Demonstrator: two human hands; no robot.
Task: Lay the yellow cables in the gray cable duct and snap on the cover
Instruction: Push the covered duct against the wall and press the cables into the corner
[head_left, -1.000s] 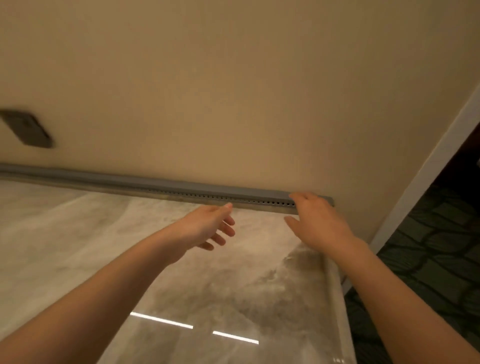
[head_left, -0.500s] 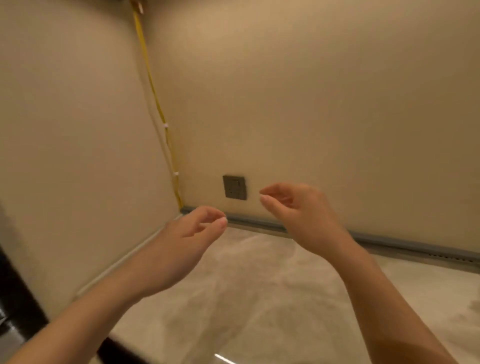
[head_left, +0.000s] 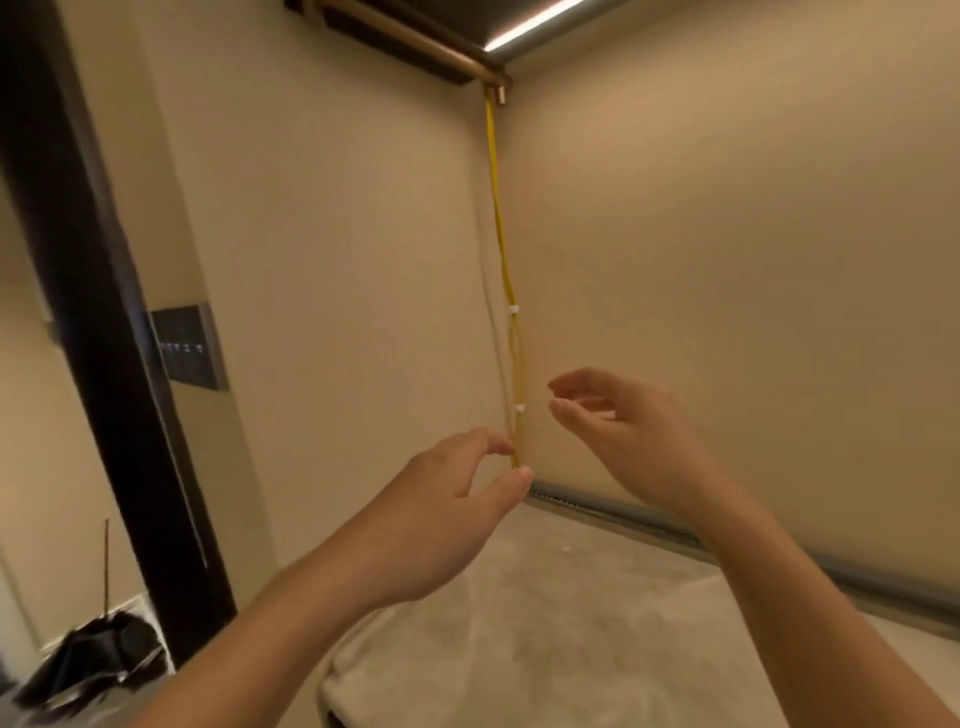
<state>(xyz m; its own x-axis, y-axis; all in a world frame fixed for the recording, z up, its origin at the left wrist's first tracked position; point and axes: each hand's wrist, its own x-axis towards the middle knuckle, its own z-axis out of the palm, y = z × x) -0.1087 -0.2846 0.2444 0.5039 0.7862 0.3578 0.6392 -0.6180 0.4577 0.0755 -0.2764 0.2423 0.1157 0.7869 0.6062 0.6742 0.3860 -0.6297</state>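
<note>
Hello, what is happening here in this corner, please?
A person reaches both bare hands toward the yellow cables running down the wall corner. The left hand is open beside their lower end; the right hand is open and empty. The gray cable duct runs along the wall's base.

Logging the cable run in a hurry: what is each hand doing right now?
Left hand: open, fingers curled near the thin yellow cables in the wall corner, holding nothing.
Right hand: open, fingers loosely curled, holding nothing.
</note>
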